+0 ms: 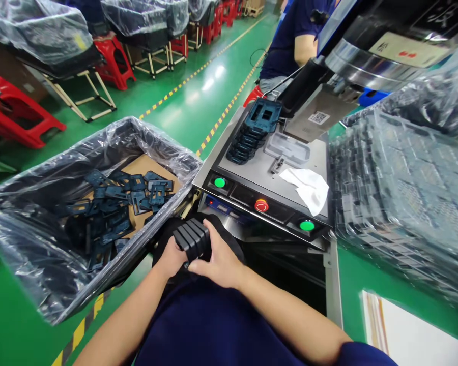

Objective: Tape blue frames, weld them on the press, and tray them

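Right in front of me, my left hand point(171, 258) and right hand point(218, 263) curl closed around a stack of black frames point(192, 239).

At six o'clock you see a black ribbed plastic stack point(193, 239). At ten o'clock, dark teal plastic frames point(114, 203) lie in a clear plastic liner point(137, 134). At eleven, red plastic stools point(114, 63) stand on a glossy green floor point(175, 122) with yellow-and-black dashed lines point(229, 114).
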The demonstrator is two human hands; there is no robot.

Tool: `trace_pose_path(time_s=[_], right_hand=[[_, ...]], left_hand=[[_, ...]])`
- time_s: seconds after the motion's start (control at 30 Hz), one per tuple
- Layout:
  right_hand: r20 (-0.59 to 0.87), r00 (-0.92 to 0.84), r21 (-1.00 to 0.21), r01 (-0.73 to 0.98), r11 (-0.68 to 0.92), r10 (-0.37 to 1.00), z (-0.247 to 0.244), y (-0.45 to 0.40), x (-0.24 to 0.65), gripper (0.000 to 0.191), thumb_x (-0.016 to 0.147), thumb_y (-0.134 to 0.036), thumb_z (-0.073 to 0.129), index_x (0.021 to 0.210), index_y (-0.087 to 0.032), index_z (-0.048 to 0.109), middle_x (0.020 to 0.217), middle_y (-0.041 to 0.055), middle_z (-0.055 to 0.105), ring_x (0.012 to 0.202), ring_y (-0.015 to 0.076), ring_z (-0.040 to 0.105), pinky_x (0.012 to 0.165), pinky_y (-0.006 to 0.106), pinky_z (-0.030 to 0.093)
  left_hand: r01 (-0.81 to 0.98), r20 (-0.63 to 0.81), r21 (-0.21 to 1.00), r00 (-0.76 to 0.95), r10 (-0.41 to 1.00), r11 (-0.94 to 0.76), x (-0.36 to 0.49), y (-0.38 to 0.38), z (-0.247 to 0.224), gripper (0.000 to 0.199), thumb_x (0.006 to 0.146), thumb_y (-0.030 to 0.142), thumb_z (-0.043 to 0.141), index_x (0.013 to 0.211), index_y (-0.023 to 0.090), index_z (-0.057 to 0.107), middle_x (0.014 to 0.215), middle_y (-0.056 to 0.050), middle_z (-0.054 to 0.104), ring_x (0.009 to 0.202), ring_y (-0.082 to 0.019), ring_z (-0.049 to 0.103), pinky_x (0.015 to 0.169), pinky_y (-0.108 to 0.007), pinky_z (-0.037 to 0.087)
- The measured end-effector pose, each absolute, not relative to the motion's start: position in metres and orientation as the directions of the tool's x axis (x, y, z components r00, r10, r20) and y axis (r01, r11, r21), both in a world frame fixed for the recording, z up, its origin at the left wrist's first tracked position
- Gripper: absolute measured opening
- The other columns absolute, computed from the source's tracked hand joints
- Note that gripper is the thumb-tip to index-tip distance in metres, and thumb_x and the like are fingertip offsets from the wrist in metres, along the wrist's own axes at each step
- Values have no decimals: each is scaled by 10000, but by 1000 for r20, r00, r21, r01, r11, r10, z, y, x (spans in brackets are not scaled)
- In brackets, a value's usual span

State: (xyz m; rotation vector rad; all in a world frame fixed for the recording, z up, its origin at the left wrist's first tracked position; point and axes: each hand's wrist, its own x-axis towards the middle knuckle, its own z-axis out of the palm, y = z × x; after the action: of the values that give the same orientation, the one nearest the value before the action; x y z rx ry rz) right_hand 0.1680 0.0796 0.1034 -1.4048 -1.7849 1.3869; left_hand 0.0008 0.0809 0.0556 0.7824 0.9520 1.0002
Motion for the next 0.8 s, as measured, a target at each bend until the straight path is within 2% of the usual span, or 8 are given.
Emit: trace_pose_path(time_s=[0.13,0.23,0.4,0.67,0.8], right_hand=[[-165,-399,-903,428,24,902,105,66,165,1234,601,-521,821,1523,-190,71,1516,188,316,1403,328,319,1156,517,280],[-112,-415,-904,420,81,903,98,62,164,1224,611,-504,823,1519,-185,67,1495,199,342,1385,333,349,1140,516,310],[-75,-432,-900,417,125,899,89,59,166,1191,618,-501,818,1511,-181,98,1476,200,363,1364,329,381,1121,496,345],[-109,-425,-898,429,94,898,75,54,167,1141,616,-502,815,1488,-182,151,1437,193,409,1330,324,423,1106,493,371],[-123,-435,-901,425,83,892,74,55,167,1125,611,-484,822,1473,-176,169,1436,197,399,1332,317,416,1124,490,346]], left_hand=[[-129,-150,977,152,977,171,-16,83,63,659,575,116,827,1204,208,653,1234,-72,654,1180,-294,562,1085,-389,377],[-59,-48,997,107,993,55,-22,79,67,719,618,103,781,1295,244,586,1321,-63,599,1231,-293,529,1122,-401,335],[61,111,991,133,985,-120,-26,76,71,705,635,68,734,1302,240,581,1344,-73,580,1247,-300,512,1124,-429,335],[85,94,990,157,983,-108,-27,72,60,738,627,26,696,1323,232,562,1356,-63,573,1265,-290,504,1141,-414,319],[242,171,946,194,966,-216,-29,70,49,762,661,33,655,1380,222,490,1344,-78,579,1245,-278,523,1107,-412,374]])
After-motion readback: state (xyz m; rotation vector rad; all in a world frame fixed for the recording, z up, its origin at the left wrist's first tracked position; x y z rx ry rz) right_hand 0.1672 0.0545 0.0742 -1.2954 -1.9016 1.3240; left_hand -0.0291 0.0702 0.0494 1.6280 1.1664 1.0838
